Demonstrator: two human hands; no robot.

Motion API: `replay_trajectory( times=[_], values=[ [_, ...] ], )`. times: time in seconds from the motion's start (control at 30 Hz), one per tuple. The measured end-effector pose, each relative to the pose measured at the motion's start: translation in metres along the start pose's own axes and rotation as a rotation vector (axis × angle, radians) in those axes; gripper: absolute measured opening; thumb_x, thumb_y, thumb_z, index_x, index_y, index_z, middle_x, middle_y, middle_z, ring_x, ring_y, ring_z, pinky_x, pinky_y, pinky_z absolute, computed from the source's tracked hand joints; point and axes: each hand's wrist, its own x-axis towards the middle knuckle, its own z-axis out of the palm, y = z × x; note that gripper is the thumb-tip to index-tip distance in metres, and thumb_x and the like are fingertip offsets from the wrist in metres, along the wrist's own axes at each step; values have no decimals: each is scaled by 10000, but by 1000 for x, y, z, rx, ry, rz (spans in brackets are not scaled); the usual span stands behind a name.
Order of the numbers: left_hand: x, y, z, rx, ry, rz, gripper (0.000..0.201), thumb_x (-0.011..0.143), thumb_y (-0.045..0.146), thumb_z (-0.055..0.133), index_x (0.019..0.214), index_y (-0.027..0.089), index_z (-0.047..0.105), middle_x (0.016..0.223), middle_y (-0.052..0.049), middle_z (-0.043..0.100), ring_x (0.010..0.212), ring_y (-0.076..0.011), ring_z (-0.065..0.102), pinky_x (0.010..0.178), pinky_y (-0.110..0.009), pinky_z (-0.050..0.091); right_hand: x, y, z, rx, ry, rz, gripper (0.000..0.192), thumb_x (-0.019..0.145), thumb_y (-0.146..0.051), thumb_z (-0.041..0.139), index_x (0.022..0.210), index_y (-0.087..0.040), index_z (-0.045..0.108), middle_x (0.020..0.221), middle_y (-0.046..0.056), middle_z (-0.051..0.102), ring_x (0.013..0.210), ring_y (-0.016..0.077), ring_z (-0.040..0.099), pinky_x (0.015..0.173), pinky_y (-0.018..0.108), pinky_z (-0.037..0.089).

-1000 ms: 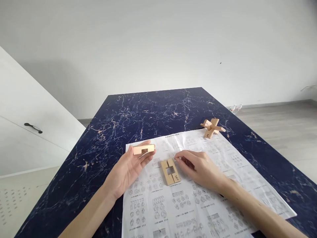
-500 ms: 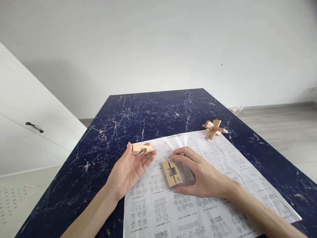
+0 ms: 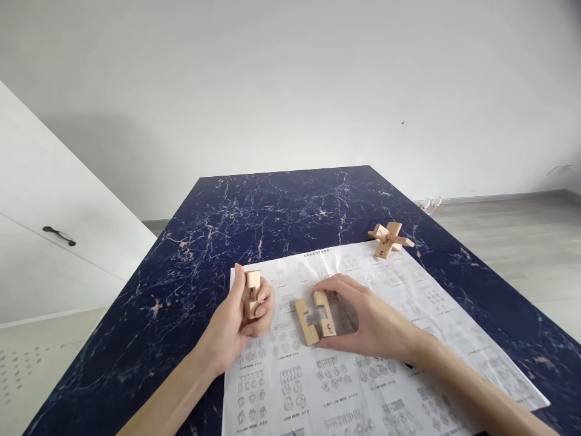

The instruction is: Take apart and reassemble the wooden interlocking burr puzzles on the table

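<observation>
Since 0.5 s ago the left hand (image 3: 238, 330) has curled shut on its block (image 3: 252, 293), now stood upright – fingers wrap its lower half, so the notch is hidden. Right hand (image 3: 367, 321) pinches the right-hand one of two notched blocks (image 3: 314, 318), which now lie spread apart on the sheet (image 3: 363, 387) near its middle – thumb below, fingertips on top. Sheet's near edge is cut off; print too small to read. Assembled cross (image 3: 388, 237) sits at the sheet's far right corner on the table (image 3: 281, 206).
</observation>
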Motion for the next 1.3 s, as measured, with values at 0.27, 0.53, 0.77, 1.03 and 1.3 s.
replay_trajectory(
  times=[0.27,0.53,0.77,1.03,1.3],
  values=[
    [-7,-6,4,278,-20,12,443,1056,586,584,1308,222,604,848,34,412,604,-81,286,575,-268,256,-2,1,-3,229,67,5,418,961,-552,705,1249,-261,624,1055,49,642,873,228,582,774,383,476],
    [-10,-6,4,290,-148,12,259,1076,460,617,1063,202,597,1000,-23,445,757,-121,350,740,-343,315,-4,6,5,449,120,162,502,1120,-657,346,895,-233,491,779,-32,379,655,156,325,615,328,300],
    [-10,-6,7,277,-175,20,251,1068,425,634,1161,196,588,1041,-36,518,737,-108,402,733,-337,322,-3,-6,7,400,71,212,439,1136,-605,370,901,-240,445,784,-34,403,666,153,356,617,316,331],
    [-9,-12,9,519,-110,61,324,1090,510,544,1129,194,603,1014,-57,680,658,-107,498,657,-303,392,-3,-7,11,465,171,227,419,1138,-609,323,1138,-242,524,782,-33,381,656,165,357,607,313,350],
    [-9,-11,5,583,52,82,333,913,511,806,944,184,750,675,50,527,558,-85,373,536,-244,294,-3,-8,11,426,107,211,415,1144,-594,340,1031,-243,531,829,-4,464,720,177,443,681,324,437]
  ],
)
